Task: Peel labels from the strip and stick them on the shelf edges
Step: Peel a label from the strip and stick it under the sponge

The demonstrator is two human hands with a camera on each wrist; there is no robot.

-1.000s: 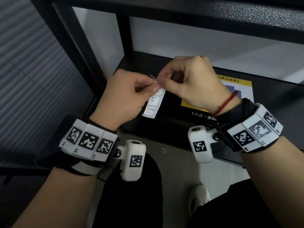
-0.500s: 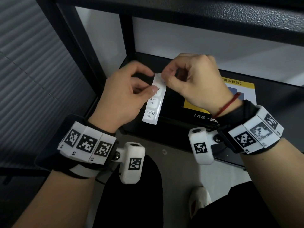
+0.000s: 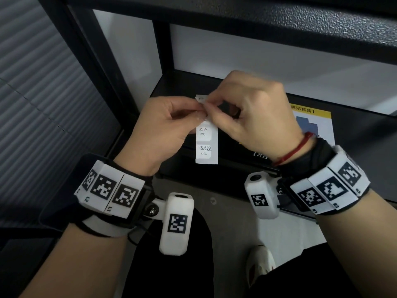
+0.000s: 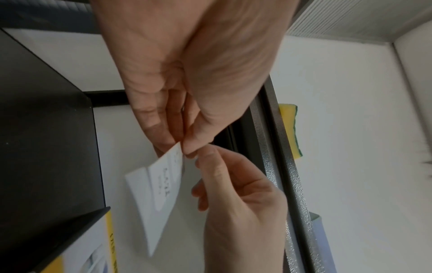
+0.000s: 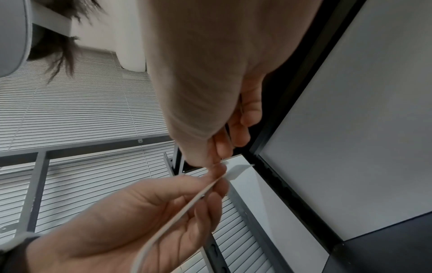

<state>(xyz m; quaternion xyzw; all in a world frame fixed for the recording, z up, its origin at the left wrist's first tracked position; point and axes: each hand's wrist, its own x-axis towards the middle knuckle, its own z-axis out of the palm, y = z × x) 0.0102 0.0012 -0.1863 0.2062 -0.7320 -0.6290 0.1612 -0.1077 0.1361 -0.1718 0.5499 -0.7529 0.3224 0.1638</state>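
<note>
A white label strip [image 3: 206,145] hangs straight down between both hands, in front of the lower shelf. It carries two handwritten labels [image 3: 203,131] below the fingers. My left hand [image 3: 198,111] pinches the strip near its top between thumb and forefinger. My right hand [image 3: 207,105] pinches the top label's edge [image 3: 200,97] just above, and the two sets of fingertips touch. The left wrist view shows the strip [image 4: 154,194] slanting down from the left hand [image 4: 184,146], with the right hand [image 4: 238,203] below. Edge-on in the right wrist view, the strip [image 5: 187,206] has a small white flap [image 5: 236,171] lifted at its top.
The upper shelf's dark textured edge [image 3: 279,22] runs overhead and the lower shelf's front edge [image 3: 214,175] lies under the hands. A box with yellow print [image 3: 311,123] lies on the lower shelf. Black uprights [image 3: 86,61] and window blinds [image 3: 32,104] stand left. A yellow sponge [image 4: 290,129] sits higher up.
The strip swung from tilted to hanging straight. My left thumb and forefinger slid up it, and my right fingertips closed in on its top end.
</note>
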